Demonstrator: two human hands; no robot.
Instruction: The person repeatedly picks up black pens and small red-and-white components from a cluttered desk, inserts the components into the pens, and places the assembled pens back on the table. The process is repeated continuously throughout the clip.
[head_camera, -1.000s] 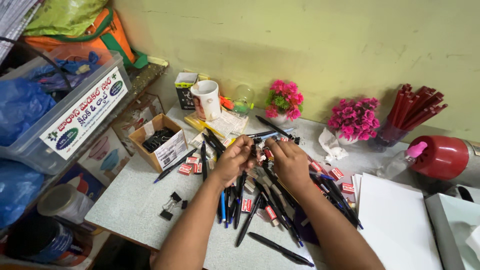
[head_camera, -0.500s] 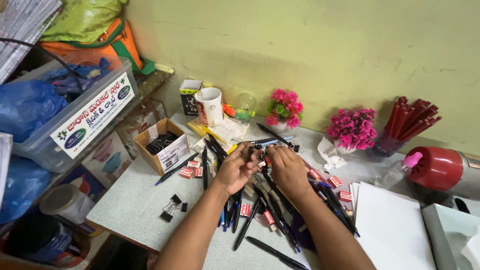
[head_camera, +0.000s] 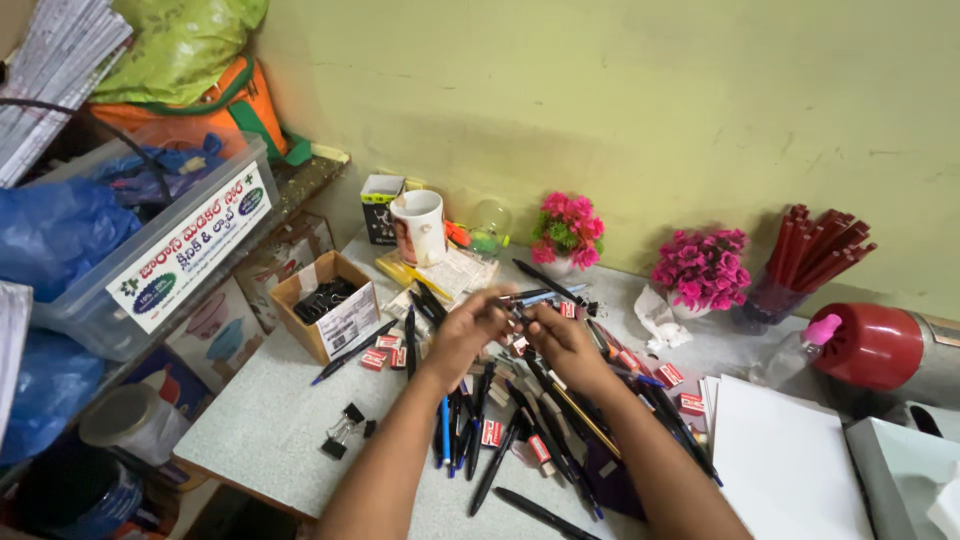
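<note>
Blurring where both hands (head_camera: 515, 335) meet, grasp unclear

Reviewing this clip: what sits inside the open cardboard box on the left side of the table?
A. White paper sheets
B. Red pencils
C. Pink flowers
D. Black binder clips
D. The cardboard box holds a heap of black binder clips; the pink flowers stand in pots by the wall, the red pencils in a cup, and the white paper lies flat at right.

Black and blue pens (head_camera: 470, 440)
</note>
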